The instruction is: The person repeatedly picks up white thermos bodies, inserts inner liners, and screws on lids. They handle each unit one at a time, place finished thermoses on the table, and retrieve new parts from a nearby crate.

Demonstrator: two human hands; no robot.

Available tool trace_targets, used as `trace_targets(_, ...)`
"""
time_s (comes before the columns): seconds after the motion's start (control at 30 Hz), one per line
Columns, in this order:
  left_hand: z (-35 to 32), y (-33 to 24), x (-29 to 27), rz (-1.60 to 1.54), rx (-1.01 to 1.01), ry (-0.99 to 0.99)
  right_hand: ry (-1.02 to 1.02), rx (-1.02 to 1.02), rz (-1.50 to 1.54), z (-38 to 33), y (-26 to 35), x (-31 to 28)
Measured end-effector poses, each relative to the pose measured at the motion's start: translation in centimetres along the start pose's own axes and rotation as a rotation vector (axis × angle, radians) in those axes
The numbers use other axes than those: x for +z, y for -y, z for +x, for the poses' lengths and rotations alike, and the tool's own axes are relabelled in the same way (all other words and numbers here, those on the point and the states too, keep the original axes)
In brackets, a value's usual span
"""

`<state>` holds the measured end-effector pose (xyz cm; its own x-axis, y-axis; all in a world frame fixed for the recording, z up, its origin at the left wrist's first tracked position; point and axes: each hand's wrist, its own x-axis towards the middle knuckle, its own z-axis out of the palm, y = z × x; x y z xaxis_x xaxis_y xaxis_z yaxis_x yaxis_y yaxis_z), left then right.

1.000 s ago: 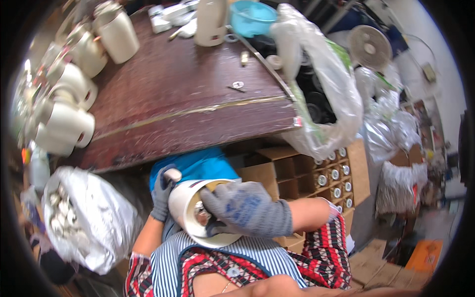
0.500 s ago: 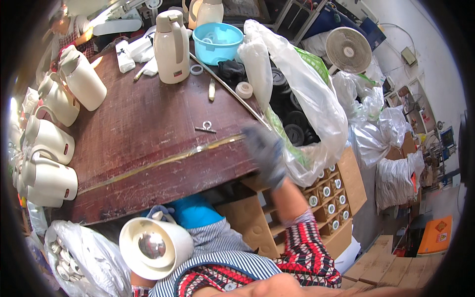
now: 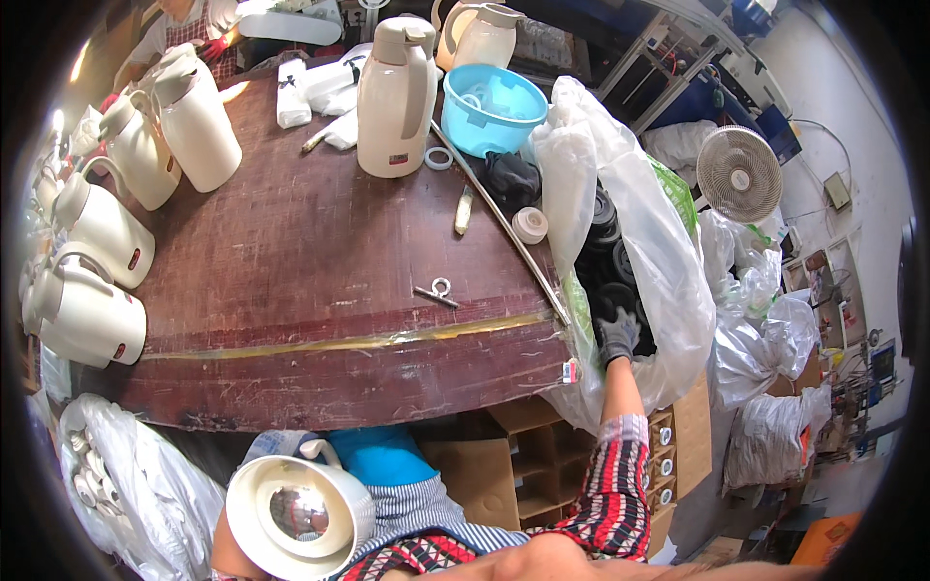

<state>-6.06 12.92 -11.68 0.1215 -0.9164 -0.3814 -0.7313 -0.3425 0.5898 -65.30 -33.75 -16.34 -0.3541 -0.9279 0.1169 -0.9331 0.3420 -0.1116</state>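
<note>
At the lower left, my gloved left hand (image 3: 276, 445) holds a cream vacuum jug (image 3: 354, 504) tipped on its side; its shiny inside shows through the open mouth, and most of the fingers are hidden behind the body. My right hand (image 3: 618, 337), in a grey glove, reaches down into a white plastic bag (image 3: 668, 310). Its fingers are spread over the black round lids (image 3: 612, 298) in there, and the fingertips touch them; none is lifted.
Several cream jugs (image 3: 92, 310) line the table's (image 3: 291, 252) left side, and one stands upright (image 3: 395, 107) at the back. A blue basin (image 3: 494, 111), metal rod (image 3: 504, 232) and eyebolt (image 3: 441, 290) lie about. Below is a divided carton (image 3: 542, 465); a person (image 3: 208, 29) works far left.
My right hand has moved right from the table's edge into the bag of black lids. The view has shifted; my left hand still holds the jug.
</note>
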Motion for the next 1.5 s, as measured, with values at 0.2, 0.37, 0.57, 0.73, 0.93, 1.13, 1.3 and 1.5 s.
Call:
trace_targets(0.2,0.6,-0.3,-2.0,0.117,0.057,0.025,-0.602,-1.165,0.417,-13.2,11.1,-16.6)
trace_targets(0.37,5.0,-8.6,-10.6,0.129,0.267,-0.297,-0.558,-1.514,0.755,-23.4,20.6,-17.6)
trace_targets(0.57,12.6,-13.4,-11.8,-1.369,0.676,0.165,-0.451,-1.33,0.972,-29.8,30.4,-15.7)
trace_targets(0.73,16.7,-13.4,-10.2,-1.768,0.614,0.288,-0.204,-1.408,0.957,-29.6,33.4,-16.9)
trace_targets(0.93,15.0,-15.1,-13.0,-1.799,0.558,0.282,0.165,-1.645,0.825,-24.3,34.8,-22.4)
trace_targets(1.13,14.5,-15.7,-13.2,-1.21,0.706,-0.197,0.457,-1.48,0.813,-26.6,35.8,-22.7)
trace_targets(1.3,13.6,-15.9,-15.1,-0.267,0.948,-0.634,1.445,-0.772,1.293,-26.1,35.5,-20.3)
trace_targets(1.5,13.7,-15.7,-16.1,-0.821,0.98,-0.385,1.084,-0.729,1.352,-25.4,33.0,-21.3)
